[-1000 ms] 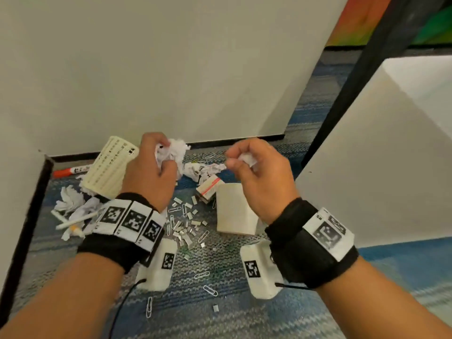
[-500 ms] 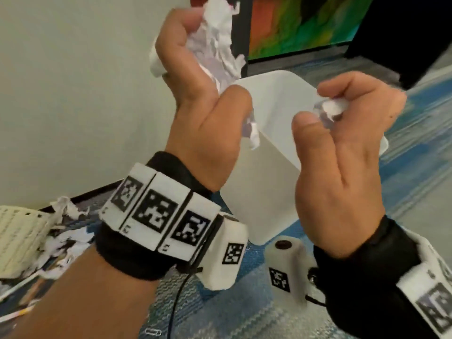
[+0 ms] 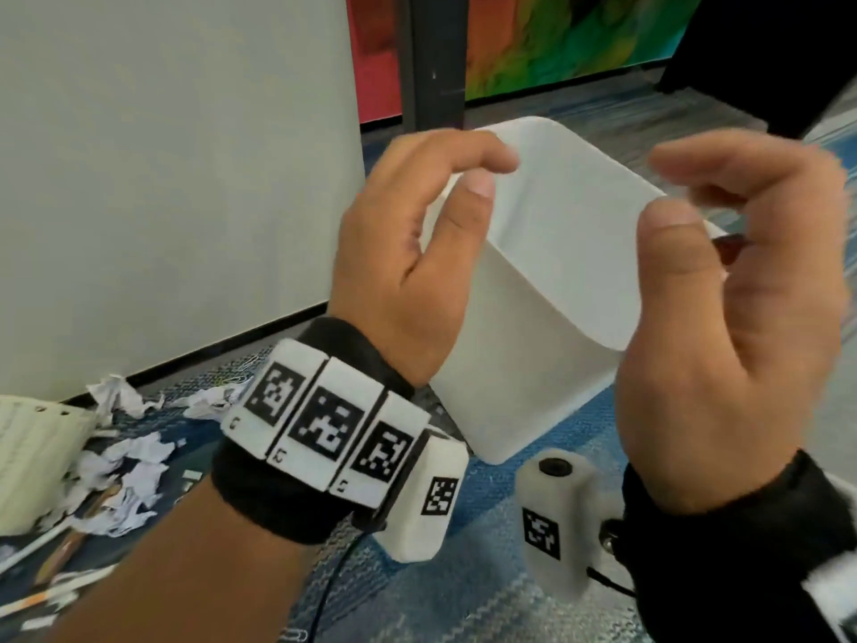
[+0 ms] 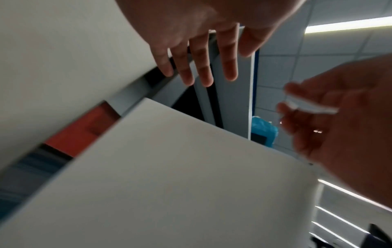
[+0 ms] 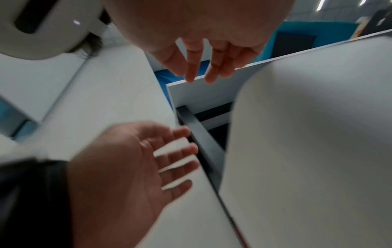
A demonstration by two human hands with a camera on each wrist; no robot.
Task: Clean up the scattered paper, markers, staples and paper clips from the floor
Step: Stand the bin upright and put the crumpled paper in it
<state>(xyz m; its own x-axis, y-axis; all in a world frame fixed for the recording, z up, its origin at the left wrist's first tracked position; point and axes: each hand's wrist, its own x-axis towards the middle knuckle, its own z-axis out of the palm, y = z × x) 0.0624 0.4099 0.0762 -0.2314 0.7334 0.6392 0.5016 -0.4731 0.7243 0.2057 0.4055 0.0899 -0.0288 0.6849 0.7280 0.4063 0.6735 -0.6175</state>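
Both of my hands hover over a white waste bin (image 3: 533, 317) that stands on the blue carpet. My left hand (image 3: 487, 174) is above the bin's left rim, fingers loosely arched, nothing in it. My right hand (image 3: 668, 187) hangs over the right rim, also relaxed and empty. The wrist views show the same: the left hand (image 4: 201, 67) and the right hand (image 5: 203, 67) have straight fingers above the bin (image 4: 169, 184). Torn paper scraps (image 3: 130, 471) lie on the floor at lower left, with markers (image 3: 55, 591) and paper clips (image 3: 232, 378) nearby.
A lined notepad (image 3: 28, 457) lies at the far left edge. A white panel (image 3: 162, 178) rises behind the mess, and a dark post (image 3: 431, 58) stands behind the bin. One paper clip (image 3: 292, 635) lies near the bottom edge.
Both hands rose from the floor with crumpled paper and moved right over the bin. They have since let go; the paper is no longer in either hand.
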